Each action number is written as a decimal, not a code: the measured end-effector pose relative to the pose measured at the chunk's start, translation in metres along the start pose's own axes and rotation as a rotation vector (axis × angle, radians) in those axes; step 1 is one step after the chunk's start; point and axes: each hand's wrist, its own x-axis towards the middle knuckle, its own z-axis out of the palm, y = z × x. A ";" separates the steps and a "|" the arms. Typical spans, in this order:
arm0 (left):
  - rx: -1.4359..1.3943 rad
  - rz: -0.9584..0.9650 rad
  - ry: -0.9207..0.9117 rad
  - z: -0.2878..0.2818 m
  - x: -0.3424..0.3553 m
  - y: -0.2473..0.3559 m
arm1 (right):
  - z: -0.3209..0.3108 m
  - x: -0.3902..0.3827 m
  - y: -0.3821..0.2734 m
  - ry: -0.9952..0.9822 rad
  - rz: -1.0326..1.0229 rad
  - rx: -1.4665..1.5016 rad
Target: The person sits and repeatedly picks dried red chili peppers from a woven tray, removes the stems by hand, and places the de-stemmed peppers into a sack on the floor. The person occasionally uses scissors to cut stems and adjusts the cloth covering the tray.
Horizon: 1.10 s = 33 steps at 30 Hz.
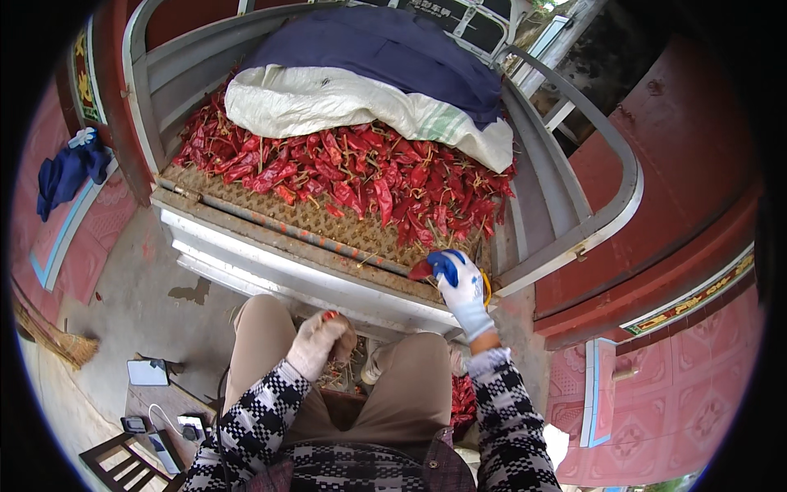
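Peppers (328,168) on truck bed (246,197)

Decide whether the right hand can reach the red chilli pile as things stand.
Probably yes: the right hand sits just short of the red chilli pile, with nothing visible between them, though its fingers appear to hold one chilli.

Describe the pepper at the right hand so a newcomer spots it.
Find the truck bed heaped with red peppers, then the bed's near edge. There, the right hand wears a white, blue-fingered glove. One dark red pepper juts from its fingertips; the heaped ones lie untouched.
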 end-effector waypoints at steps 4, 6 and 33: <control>-0.141 -0.139 0.018 0.008 0.001 0.009 | -0.017 -0.038 -0.043 -0.205 -0.345 0.054; -0.294 -0.229 -0.162 0.007 0.006 -0.006 | -0.015 -0.049 -0.073 -0.283 -0.456 0.058; 0.362 -0.022 -0.146 0.008 -0.005 -0.002 | 0.042 -0.082 -0.130 -0.091 0.250 0.878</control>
